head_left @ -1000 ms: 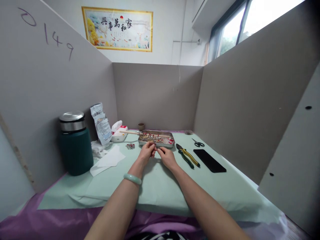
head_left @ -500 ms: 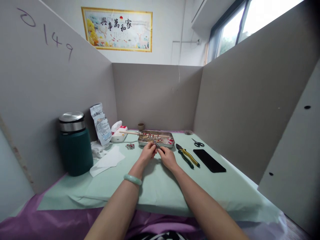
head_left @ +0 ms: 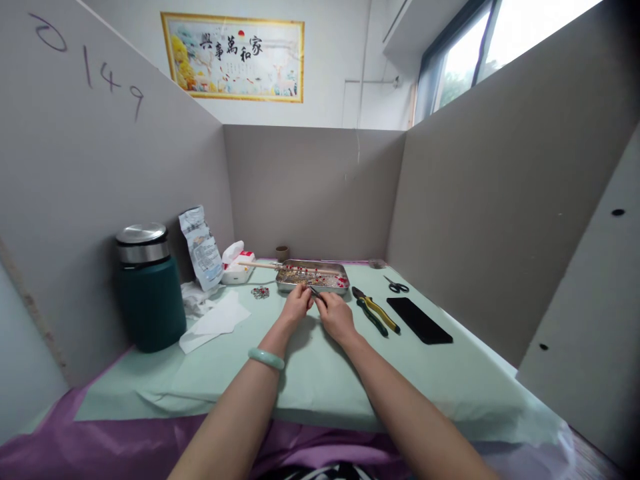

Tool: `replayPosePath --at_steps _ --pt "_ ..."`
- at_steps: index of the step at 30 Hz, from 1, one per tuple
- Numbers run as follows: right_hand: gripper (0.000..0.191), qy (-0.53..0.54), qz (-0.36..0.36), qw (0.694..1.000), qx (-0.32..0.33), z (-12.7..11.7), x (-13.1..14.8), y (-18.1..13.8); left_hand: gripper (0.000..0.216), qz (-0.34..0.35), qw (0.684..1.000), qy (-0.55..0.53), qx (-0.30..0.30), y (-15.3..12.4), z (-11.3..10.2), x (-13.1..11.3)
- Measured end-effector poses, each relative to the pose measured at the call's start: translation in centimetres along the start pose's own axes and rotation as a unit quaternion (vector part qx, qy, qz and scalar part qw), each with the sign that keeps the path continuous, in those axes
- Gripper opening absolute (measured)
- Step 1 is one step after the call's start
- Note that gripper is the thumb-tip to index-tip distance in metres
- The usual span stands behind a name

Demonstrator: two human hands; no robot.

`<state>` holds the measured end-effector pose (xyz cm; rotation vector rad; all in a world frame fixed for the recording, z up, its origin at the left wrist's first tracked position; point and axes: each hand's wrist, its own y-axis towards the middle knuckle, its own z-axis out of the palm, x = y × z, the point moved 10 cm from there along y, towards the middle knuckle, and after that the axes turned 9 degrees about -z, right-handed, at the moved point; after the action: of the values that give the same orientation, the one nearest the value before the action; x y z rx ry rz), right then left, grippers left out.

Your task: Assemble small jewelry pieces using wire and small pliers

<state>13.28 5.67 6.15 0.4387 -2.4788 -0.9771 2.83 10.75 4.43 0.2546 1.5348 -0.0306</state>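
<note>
My left hand (head_left: 296,304) and my right hand (head_left: 336,315) meet over the pale green mat (head_left: 320,373), just in front of a metal tray (head_left: 342,279) of red and silver small parts. Both hands are pinched on a tiny thin metal piece (head_left: 314,291) between the fingertips; what it is I cannot make out. A pale green bangle (head_left: 266,358) sits on my left wrist. A small cluster of beaded parts (head_left: 260,292) lies on the mat left of the hands.
Yellow-handled pliers (head_left: 376,312), small scissors (head_left: 397,287) and a black phone (head_left: 419,320) lie to the right. At left stand a dark green flask (head_left: 149,287), white tissues (head_left: 215,321), a foil packet (head_left: 202,248) and a tissue box (head_left: 236,263). Grey partition walls enclose the desk.
Both hands stay pinched together at the same spot, with only slight finger movement. Nothing else has shifted.
</note>
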Motion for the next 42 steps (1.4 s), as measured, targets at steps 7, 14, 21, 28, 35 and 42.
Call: replayPosePath --at_steps 7,14,21,28,35,42 --pt "0.027 -0.034 0.01 0.999 -0.002 -0.3 0.4 -0.2 0.016 0.004 1.0 0.013 -0.026 0.0 -0.3 -0.1" --pt "0.027 -0.064 0.013 0.998 -0.004 -0.3 0.5 -0.2 0.017 0.002 0.999 0.018 -0.049 -0.2 -0.6 -0.4" --pt "0.026 -0.051 -0.005 0.999 0.007 -0.4 0.0 0.0 0.016 -0.038 0.999 0.013 0.001 -0.1 -0.1 0.2" --pt "0.024 0.005 -0.074 0.996 0.046 -1.4 -0.3 0.6 0.017 -0.052 0.993 0.036 0.102 -0.6 0.9 0.2" --pt "0.023 0.062 -0.124 0.988 0.063 -1.8 -0.2 0.7 0.019 -0.101 0.973 -0.019 0.205 -1.5 2.0 0.6" --pt "0.024 0.071 -0.081 0.994 0.02 -1.4 -0.2 0.6 0.023 -0.107 0.975 -0.072 0.181 -1.4 1.7 0.5"
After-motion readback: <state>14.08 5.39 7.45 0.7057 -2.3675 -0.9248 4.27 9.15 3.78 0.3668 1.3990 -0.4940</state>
